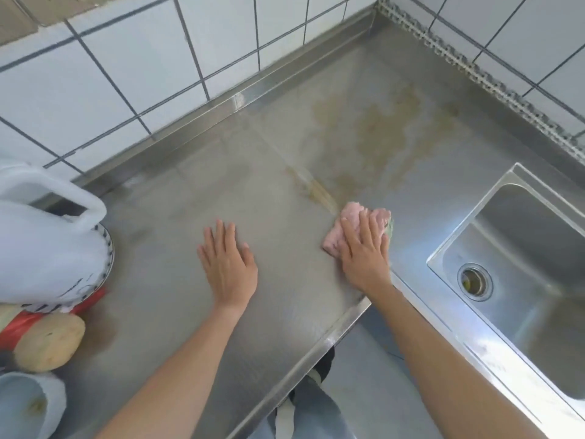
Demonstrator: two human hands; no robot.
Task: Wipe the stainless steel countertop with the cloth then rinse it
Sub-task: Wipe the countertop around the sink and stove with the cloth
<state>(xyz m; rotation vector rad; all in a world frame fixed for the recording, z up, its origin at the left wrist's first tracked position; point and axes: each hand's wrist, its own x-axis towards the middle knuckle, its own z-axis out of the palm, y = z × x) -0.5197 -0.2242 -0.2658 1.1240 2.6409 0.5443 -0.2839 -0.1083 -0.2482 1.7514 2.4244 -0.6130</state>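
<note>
The stainless steel countertop (221,185) fills the middle of the view, with brownish stains (373,128) toward its far right corner. A pink cloth (351,220) lies bunched on the counter near the front edge, just left of the sink. My right hand (364,251) presses flat on top of the cloth, fingers spread over it. My left hand (226,264) rests flat on the bare steel to the left, fingers apart, holding nothing.
A steel sink (522,255) with a drain (474,282) sits at the right. A large white plastic jug (44,245), a patterned bowl rim (107,248), a red bag (19,327) and a pale root vegetable (50,342) crowd the left. White tiled walls (126,74) back the counter.
</note>
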